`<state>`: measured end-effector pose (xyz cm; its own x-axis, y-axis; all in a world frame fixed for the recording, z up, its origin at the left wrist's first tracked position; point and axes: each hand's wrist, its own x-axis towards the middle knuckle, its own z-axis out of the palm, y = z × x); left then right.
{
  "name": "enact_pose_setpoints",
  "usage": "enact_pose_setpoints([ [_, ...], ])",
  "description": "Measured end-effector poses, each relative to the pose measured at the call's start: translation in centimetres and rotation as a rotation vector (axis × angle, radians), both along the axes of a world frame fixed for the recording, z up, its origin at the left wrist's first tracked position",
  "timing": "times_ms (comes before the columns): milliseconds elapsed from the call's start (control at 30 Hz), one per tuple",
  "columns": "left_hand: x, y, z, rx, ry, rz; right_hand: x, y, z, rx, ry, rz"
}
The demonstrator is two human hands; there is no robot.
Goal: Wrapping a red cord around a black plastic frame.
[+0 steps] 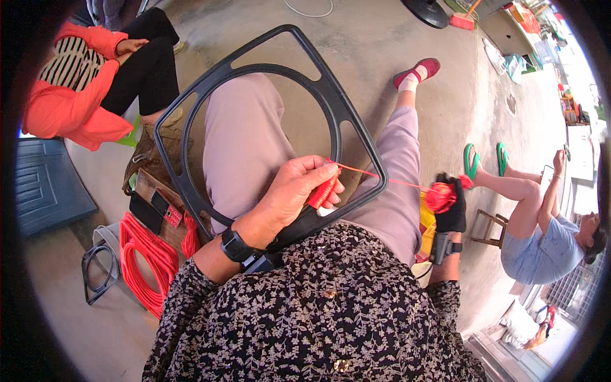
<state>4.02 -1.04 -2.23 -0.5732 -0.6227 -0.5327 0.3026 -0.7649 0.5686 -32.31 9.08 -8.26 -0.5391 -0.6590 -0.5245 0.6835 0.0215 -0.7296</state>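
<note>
Left grip (294,191) pinching red cord (323,189) on black frame (337,102) (lap), right grip (450,205) gloved

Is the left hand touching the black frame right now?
Touching. The head view shows the left hand resting on the black frame's lower rim, fingers pinching the red cord wrapping wound on that rim, no gap visible.

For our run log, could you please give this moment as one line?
left hand: pinches red cord wraps on black frame | right hand: gloved, holds red cord ball

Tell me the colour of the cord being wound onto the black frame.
Red cord, seen best in the head view.
</note>
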Motion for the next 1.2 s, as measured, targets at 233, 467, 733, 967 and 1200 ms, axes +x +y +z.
enact_pose_setpoints([
  [233, -1.2, 0.0, 0.1, 0.025, 0.002, -0.050, -14.4, 12.5, -5.7, 0.119, 0.096, -0.237],
  [467, -0.9, -0.3, 1.1, 0.093, 0.017, 0.042, -12.9, 8.5, -6.1, 0.123, 0.102, -0.196],
  [733, -1.6, -0.1, 0.1, -0.037, 0.012, -0.038, -0.8, -3.0, 0.3, 0.099, 0.856, 0.408],
  [967, -2.5, 0.8, 0.6, 0.069, 0.097, -0.286, 11.8, -11.0, 4.7, -0.038, 0.334, 0.902],
  [1200, -3.3, 1.7, 2.1, 0.062, 0.232, -0.219, 14.2, -8.2, 4.9, -0.250, -0.510, 0.950],
])
